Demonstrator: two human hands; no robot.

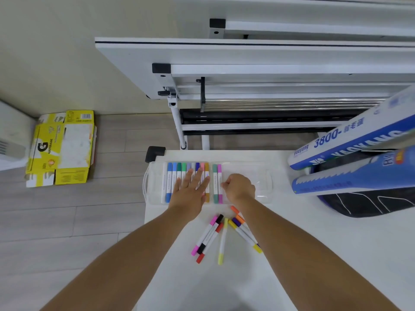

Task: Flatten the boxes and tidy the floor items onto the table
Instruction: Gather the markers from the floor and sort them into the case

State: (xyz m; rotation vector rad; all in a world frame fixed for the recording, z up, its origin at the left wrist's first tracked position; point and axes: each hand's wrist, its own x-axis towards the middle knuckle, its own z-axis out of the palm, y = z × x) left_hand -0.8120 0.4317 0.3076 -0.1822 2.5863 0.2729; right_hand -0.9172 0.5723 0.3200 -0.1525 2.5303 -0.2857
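The left hand (190,191) lies flat, fingers (197,176) spread and straight, pressing on the row of markers (174,176) in the clear marker case (258,173). The right hand (240,187) is curled, fingertips pinching the magenta marker (219,173), which sits in the case beside a teal one, slightly apart from the main row. The case lies at the far left corner of the white tabletop (303,248), its handle end at the left edge. The loose markers (224,234) are scattered just near of it, between the forearms. Bare tabletop stretches near and right. Two long blue-and-white boxes (350,140) overhang a black bag (370,203) at far right. A flattened yellow Gatorade box (60,149) lies on the floor, well left.
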